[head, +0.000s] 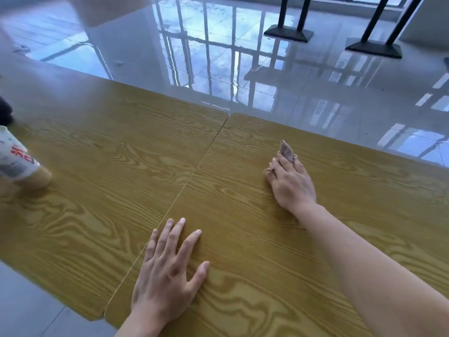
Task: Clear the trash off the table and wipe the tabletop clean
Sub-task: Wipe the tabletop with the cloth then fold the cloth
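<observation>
**Counter with two hands, one scrap, one bottle**

Setting: glossy pale tiled floor (291, 88) beyond the counter, mirroring barred windows and sky. Two black bases (289, 32) with dark uprights stood on it at the far right, well apart from the counter.

Counter (97, 166): yellow-brown wood-grain top in two slabs butted together. A thin seam (194, 171) ran from the far edge to the near edge, with rounded corners at both ends.

Item 1, scrap (286, 150): small, grey-brown, pointed at its far end. It lay on the right slab, near the far edge, with its near end under the fingers of the right hand. What it was made of could not be told.

Item 2, bottle (21, 164): at the left edge of the view on the left slab, tilted and blurred. White label (17, 156) with red marks, tan contents at the lower end, dark top partly cut off by the frame. Well apart from both hands.

Right hand (291, 183): reached far out over the right slab on a bare forearm (364, 263), back up. Its fingers were closed together over the scrap, gripping it against the counter, thumb tucked in at the left side. Only the tip of the scrap showed past the fingertips.

Left hand (167, 268): palm down, flat on the counter near the front edge, just right of the seam. Fingers were straight and slightly spread, thumb out to the right, holding nothing.
</observation>
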`<action>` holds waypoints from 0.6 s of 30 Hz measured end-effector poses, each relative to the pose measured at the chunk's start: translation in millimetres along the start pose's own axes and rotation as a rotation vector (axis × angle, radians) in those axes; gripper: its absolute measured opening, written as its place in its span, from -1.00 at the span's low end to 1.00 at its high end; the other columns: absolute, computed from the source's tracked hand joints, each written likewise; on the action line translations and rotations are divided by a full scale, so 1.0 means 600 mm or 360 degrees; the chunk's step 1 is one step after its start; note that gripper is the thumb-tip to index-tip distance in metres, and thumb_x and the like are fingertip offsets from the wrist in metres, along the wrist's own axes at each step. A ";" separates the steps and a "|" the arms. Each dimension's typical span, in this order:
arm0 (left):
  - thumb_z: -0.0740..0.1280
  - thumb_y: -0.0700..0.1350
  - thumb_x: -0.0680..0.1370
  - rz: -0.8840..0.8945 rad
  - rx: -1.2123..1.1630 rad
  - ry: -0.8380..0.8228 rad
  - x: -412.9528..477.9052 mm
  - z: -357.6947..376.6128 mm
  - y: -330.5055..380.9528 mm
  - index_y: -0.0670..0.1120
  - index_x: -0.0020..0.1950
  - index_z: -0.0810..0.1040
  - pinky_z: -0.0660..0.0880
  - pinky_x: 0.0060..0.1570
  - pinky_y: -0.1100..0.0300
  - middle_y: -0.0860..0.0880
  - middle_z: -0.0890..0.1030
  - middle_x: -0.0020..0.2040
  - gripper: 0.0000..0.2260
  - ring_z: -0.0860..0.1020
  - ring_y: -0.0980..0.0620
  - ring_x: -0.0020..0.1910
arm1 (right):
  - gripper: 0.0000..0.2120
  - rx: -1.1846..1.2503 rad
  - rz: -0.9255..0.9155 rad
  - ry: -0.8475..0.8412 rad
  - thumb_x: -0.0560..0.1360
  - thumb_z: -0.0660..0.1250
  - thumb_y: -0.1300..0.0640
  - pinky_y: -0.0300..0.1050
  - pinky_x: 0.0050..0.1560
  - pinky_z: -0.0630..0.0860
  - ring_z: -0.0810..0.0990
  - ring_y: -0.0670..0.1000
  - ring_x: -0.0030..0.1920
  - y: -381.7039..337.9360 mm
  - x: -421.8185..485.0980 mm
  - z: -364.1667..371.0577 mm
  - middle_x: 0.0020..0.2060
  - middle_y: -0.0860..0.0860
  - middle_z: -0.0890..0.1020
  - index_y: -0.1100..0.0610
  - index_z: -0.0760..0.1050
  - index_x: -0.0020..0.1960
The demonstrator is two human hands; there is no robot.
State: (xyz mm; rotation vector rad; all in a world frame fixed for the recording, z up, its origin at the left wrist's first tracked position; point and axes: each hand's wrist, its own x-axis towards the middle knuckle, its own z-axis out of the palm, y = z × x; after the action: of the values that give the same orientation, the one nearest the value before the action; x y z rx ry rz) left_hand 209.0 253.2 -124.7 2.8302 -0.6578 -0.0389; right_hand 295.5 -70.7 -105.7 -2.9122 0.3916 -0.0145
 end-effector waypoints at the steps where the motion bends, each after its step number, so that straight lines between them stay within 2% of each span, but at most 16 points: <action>1: 0.13 0.31 0.53 0.0001 -0.0011 0.0015 0.000 0.000 -0.001 0.08 0.47 0.36 0.07 0.51 -0.12 -0.03 0.24 0.56 -0.43 0.07 -0.01 0.58 | -0.45 0.0011 -0.0032 -0.0011 0.66 -0.11 -0.18 0.04 0.56 -0.12 -0.09 0.09 0.58 -0.033 0.025 0.009 0.58 -0.02 0.11 0.06 0.16 0.56; 4: 0.16 0.22 0.54 -0.0028 -0.0117 0.0093 -0.002 0.002 -0.001 -0.03 0.45 0.39 0.09 0.50 -0.08 -0.05 0.29 0.53 -0.45 0.12 0.00 0.57 | -0.47 -0.0014 -0.0377 -0.0046 0.67 -0.14 -0.16 0.09 0.56 -0.06 -0.07 0.07 0.58 -0.124 0.042 0.039 0.57 -0.04 0.14 0.02 0.18 0.55; 7: 0.15 0.14 0.55 -0.0085 -0.0234 0.0178 -0.005 0.000 -0.004 -0.06 0.47 0.36 0.11 0.49 0.01 -0.06 0.28 0.53 -0.47 0.15 0.00 0.56 | -0.51 0.0060 -0.0813 -0.0107 0.66 -0.07 -0.15 0.15 0.53 0.08 0.06 0.13 0.57 -0.179 -0.037 0.045 0.51 -0.04 0.30 -0.02 0.31 0.50; 9: 0.13 0.12 0.55 -0.0066 -0.0216 0.0177 -0.004 -0.003 -0.002 -0.09 0.50 0.32 0.09 0.49 0.03 -0.08 0.27 0.54 -0.44 0.16 -0.02 0.56 | -0.55 0.0137 -0.1132 -0.0124 0.66 -0.01 -0.14 0.15 0.51 0.15 0.17 0.13 0.54 -0.169 -0.128 0.038 0.46 -0.08 0.40 -0.02 0.41 0.44; 11: 0.11 0.13 0.56 0.0022 -0.0072 0.0097 0.000 0.002 -0.002 -0.10 0.53 0.29 0.06 0.50 -0.01 -0.09 0.23 0.57 -0.42 0.12 -0.04 0.57 | -0.57 0.0081 -0.1322 -0.0180 0.66 0.04 -0.17 0.06 0.53 0.15 0.16 0.06 0.55 -0.121 -0.181 0.035 0.46 -0.14 0.39 -0.05 0.40 0.44; 13: 0.09 0.18 0.58 0.0060 0.0042 0.0014 0.001 0.008 -0.004 -0.06 0.56 0.25 0.05 0.49 -0.06 -0.06 0.16 0.60 -0.41 0.06 -0.06 0.59 | -0.53 -0.0017 -0.1264 -0.0138 0.64 0.04 -0.23 0.03 0.52 0.17 0.15 0.04 0.55 -0.064 -0.158 0.026 0.46 -0.16 0.37 -0.08 0.38 0.45; 16: 0.02 0.26 0.60 0.0051 0.0110 -0.0013 0.000 0.013 -0.003 -0.02 0.58 0.18 0.05 0.47 -0.09 -0.03 0.10 0.62 -0.38 0.03 -0.05 0.59 | -0.43 -0.0085 -0.0807 -0.0148 0.60 -0.09 -0.30 0.09 0.53 0.12 0.05 0.08 0.57 0.006 -0.041 0.008 0.52 -0.15 0.26 -0.10 0.27 0.51; 18: -0.02 0.29 0.60 0.0048 0.0127 -0.0015 0.001 0.014 -0.004 -0.02 0.58 0.17 0.05 0.47 -0.08 -0.02 0.11 0.62 -0.37 0.05 -0.05 0.59 | -0.43 -0.0093 -0.0507 -0.0075 0.61 -0.09 -0.28 0.14 0.53 0.10 0.03 0.12 0.57 0.046 0.035 -0.003 0.55 -0.10 0.21 -0.08 0.25 0.52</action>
State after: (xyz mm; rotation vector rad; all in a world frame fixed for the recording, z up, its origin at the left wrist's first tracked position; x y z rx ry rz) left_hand 209.9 253.1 -133.1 2.8973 -0.7190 -0.0216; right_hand 308.5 -102.5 -110.0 -2.9927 -0.0839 0.0184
